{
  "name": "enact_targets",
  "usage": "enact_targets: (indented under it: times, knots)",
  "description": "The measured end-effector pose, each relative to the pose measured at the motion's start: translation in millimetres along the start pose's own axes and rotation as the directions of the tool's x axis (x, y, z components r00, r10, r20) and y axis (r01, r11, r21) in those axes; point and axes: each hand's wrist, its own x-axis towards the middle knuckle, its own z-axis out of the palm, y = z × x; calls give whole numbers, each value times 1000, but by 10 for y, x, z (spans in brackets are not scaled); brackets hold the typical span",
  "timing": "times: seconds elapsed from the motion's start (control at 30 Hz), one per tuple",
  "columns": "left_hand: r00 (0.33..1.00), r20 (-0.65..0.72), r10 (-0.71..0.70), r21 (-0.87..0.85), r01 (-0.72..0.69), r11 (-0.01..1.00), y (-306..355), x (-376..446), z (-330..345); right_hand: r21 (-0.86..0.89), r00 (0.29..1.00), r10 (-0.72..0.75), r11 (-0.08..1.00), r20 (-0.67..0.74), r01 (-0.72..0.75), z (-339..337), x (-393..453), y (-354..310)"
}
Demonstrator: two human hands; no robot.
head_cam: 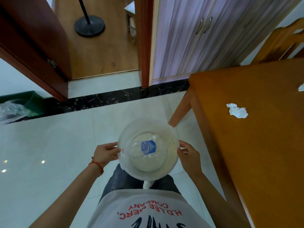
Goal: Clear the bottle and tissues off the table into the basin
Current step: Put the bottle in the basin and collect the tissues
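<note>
I hold the basin [148,168] by its rim in front of my waist, my left hand [105,153] on one side and my right hand [189,156] on the other, the fingers [110,145] of each curled and pinching the rim. The bottle [144,148] already lies on its side inside, with some tissue beside it. One crumpled tissue [236,110] sits on the tabletop [263,145] to my right, well apart from the basin, and a second scrap [301,87] shows at the far edge. I judge the best way is to bring the basin level to the tabletop's edge, keep one hand gripping it, and free the other to gather the tissue. The table leg [181,109] stands near the basin; a chair [279,43] waits behind.
</note>
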Motion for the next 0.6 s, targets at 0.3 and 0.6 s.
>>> enact_targets:
  times: [0.3, 0.6]
  knots:
    - [980, 198, 13, 176, -48, 983, 954, 963, 30, 146, 956, 220, 970, -191, -194, 186, 395, -383]
    - [899, 438, -5, 389, -185, 903, 1718, 1615, 346, 359, 804, 443, 881, -397, -309, 413, 421, -591]
